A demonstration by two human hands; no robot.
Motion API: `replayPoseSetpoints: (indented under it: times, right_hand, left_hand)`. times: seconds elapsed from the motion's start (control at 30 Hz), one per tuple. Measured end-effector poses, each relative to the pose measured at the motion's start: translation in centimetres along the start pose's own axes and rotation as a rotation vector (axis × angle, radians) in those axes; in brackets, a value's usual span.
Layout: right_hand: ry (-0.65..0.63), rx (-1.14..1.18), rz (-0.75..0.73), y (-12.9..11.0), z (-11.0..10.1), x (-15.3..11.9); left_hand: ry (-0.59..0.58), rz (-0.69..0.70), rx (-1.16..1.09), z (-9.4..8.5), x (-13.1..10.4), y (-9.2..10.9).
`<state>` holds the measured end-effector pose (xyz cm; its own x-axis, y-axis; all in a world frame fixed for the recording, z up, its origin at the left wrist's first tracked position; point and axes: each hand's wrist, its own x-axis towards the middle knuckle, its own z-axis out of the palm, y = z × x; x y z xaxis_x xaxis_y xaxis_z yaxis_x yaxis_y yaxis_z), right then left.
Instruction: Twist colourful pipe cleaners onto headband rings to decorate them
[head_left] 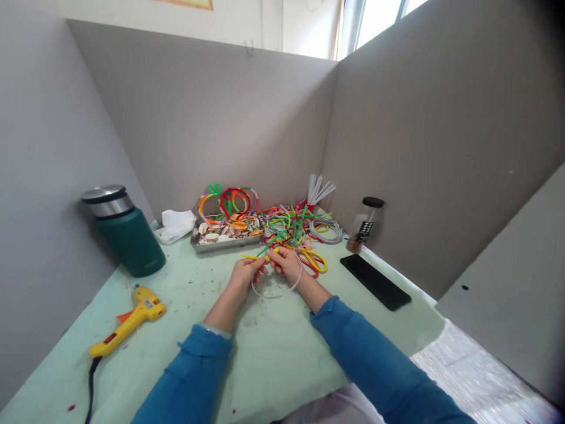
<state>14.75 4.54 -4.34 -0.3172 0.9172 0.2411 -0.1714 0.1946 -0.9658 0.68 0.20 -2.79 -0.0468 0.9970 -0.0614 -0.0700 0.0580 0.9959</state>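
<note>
My left hand (248,274) and my right hand (286,264) meet over the middle of the table, fingers pinched close together. Between them is a yellow pipe cleaner (249,257), one end sticking out past my left fingers. A pale thin wire hoop (267,297) hangs from the same spot and curves below both hands. My right fingers grip the yellow strand where it meets the hoop; the exact contact is partly hidden by the fingers. Just behind the hands lies a tangle of coloured pipe cleaners (291,227), with yellow loops (318,262) beside my right hand.
A metal tray (227,244) of shells stands at the back, with colourful wrapped hoops (235,203) on it. To the left are a green flask (129,238), a yellow glue gun (132,324) and tissues (176,222). A phone (375,281), grey coil (329,231) and jar (364,227) lie right.
</note>
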Motion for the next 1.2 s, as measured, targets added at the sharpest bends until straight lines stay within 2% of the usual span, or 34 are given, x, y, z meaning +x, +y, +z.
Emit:
replayPoseSetpoints:
  times: [0.33,0.47,0.53,0.67,0.8,0.93,1.07,1.2]
  right_hand:
    - [-0.034,0.049,-0.023,-0.9,0.3,-0.6]
    - [-0.047,0.057,-0.026,-0.9,0.4,-0.7]
    - [-0.036,0.058,-0.021,-0.8,0.3,-0.6]
    - [0.026,0.055,-0.028,-0.4,0.3,-0.4]
    - [0.067,0.058,-0.027,-0.4,0.4,-0.2]
    - [0.094,0.065,-0.024,-0.4,0.4,-0.2]
    - [0.117,0.096,-0.019,-0.4,0.3,-0.1]
    - [0.120,0.125,-0.018,-0.4,0.2,-0.1]
  left_hand:
    - [-0.167,-0.117,-0.242,-0.5,-0.3,0.6]
    - [-0.196,-0.137,-0.239,-0.5,-0.3,0.7]
    - [-0.142,-0.092,-0.163,-0.4,-0.2,0.6]
    - [0.038,0.034,0.076,0.0,0.1,-0.1]
    - [0.151,0.164,0.326,0.0,0.4,-0.7]
    - [0.262,0.251,0.410,-0.1,0.4,-0.5]
    - [0.277,0.376,0.412,0.0,0.2,-0.4]
    - [0.270,0.562,0.487,0.2,0.1,-0.5]
